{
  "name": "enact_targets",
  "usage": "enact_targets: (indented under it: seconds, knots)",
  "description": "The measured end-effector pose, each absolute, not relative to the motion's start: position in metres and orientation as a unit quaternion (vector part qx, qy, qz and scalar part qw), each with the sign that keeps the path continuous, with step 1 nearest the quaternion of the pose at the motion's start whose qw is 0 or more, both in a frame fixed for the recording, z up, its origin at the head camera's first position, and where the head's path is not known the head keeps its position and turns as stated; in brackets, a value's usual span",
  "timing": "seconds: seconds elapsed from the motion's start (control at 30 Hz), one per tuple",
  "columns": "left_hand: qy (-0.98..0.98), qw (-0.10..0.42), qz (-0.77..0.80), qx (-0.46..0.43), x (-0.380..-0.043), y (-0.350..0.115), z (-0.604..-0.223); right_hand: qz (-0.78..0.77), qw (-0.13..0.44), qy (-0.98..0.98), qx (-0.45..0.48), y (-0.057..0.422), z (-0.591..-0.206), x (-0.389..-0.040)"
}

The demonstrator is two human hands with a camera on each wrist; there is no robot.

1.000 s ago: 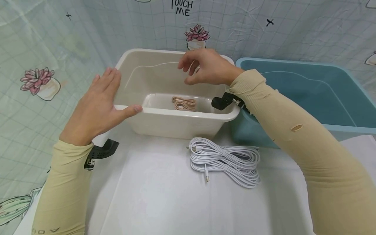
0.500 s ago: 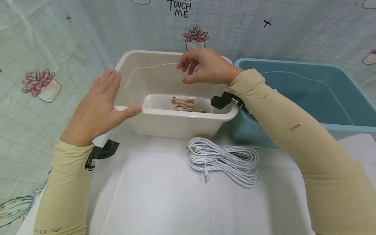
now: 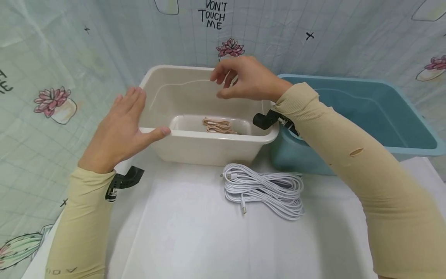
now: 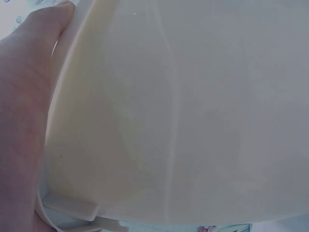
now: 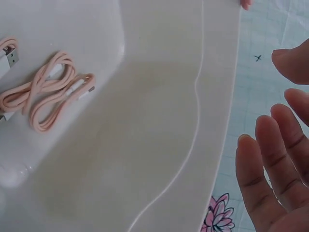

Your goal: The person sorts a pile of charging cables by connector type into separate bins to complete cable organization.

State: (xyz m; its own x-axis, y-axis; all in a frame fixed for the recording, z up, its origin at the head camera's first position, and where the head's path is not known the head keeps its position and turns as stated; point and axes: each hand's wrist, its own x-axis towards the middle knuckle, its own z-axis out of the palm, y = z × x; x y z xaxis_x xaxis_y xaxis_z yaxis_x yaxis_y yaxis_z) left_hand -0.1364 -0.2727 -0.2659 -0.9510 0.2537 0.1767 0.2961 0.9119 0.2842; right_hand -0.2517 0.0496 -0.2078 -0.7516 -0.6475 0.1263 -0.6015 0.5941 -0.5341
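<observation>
My left hand (image 3: 118,130) rests at the front left corner of a cream plastic bin (image 3: 202,149), fingers straight and thumb along the front rim; its thumb side (image 4: 29,82) shows beside the bin's wall in the left wrist view. Over the bin's right part hovers my right hand (image 3: 245,77), its fingers loosely bent with nothing between them. On the bin floor lie coiled peach-coloured USB cables (image 3: 217,126). A figure-eight coil (image 5: 53,87) with white plug ends shows in the right wrist view, beside a USB plug (image 5: 10,58) at the edge.
A large bundle of white USB cable (image 3: 263,190) lies on the white table cover (image 3: 188,232) in front of the bins. Close on the right stands a blue bin (image 3: 383,112), partly behind my right forearm. A printed plant curtain (image 3: 174,38) hangs behind.
The head view tilts up slightly and shifts. The peach cables have spread a little to the right on the bin floor. Both hands keep about the same place and pose.
</observation>
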Motion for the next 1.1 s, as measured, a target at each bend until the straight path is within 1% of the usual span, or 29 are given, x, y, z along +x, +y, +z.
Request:
enact_targets:
  seconds: [0.3,0.6,1.1]
  knots:
    - [-0.975,0.064,-0.154,-0.145,-0.136,-0.27,-0.266,-0.287,0.035,0.89,-0.353,0.059,-0.201,-0.239]
    - [-0.975,0.064,-0.152,-0.147,-0.135,-0.271,-0.263,-0.324,0.023,0.876,-0.357,0.066,-0.191,-0.22]
    - [-0.974,0.069,-0.152,-0.15,-0.134,-0.27,-0.263,-0.374,0.003,0.845,-0.383,0.086,-0.191,-0.184]
